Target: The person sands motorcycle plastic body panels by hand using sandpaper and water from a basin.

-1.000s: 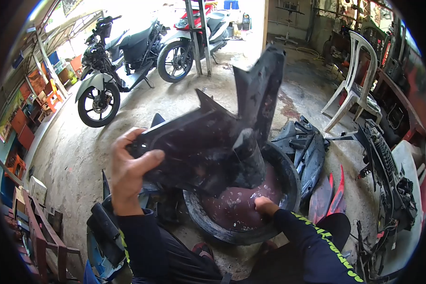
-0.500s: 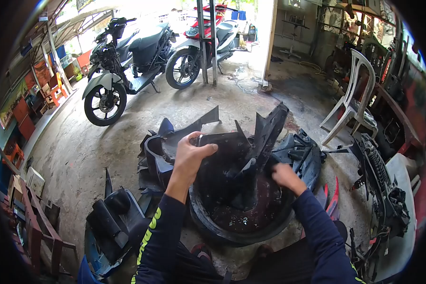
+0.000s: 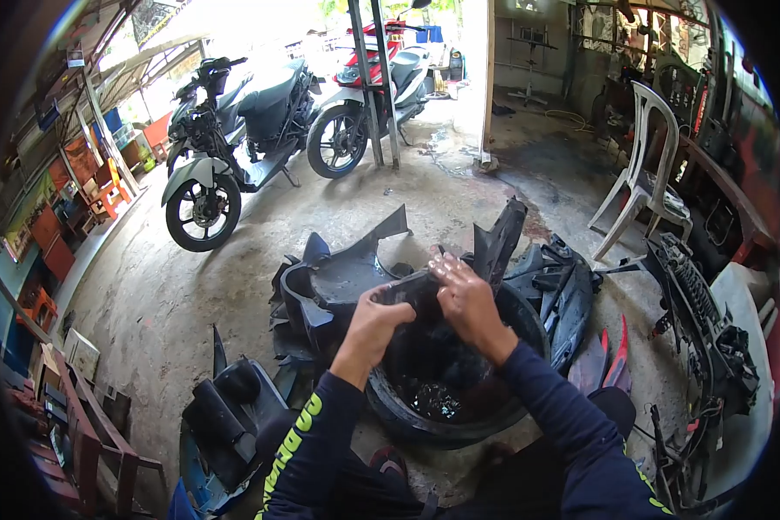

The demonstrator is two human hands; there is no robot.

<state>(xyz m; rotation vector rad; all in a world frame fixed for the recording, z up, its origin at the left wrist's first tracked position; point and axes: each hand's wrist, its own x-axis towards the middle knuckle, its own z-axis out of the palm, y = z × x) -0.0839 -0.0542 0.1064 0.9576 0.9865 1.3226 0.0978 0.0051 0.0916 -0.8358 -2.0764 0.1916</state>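
Observation:
A wet black plastic scooter panel [image 3: 418, 299] is held tilted over a round black basin [image 3: 425, 436] with water in it. My left hand [image 3: 374, 328] grips the panel's left end, thumb on the near side. Across the panel's upper right part lies my right hand [image 3: 468, 303], its fingers stretched out and close together; whether anything is under the palm is hidden. Behind the right hand, a long dark panel piece [image 3: 499, 238] sticks up out of the basin.
Dark body panels [image 3: 342, 273] lie left of the basin, and more [image 3: 553, 295] lie right. Black covers [image 3: 234, 412] rest at front left, red-tipped pieces [image 3: 614, 360] at right. A plastic chair [image 3: 646, 178], a partly stripped scooter [image 3: 234, 147] and a red scooter [image 3: 360, 95] stand farther back.
My right hand has moved from the basin's right side up and left onto the panel. The panel is tilted differently, its broad face less visible. The camera view has shifted slightly.

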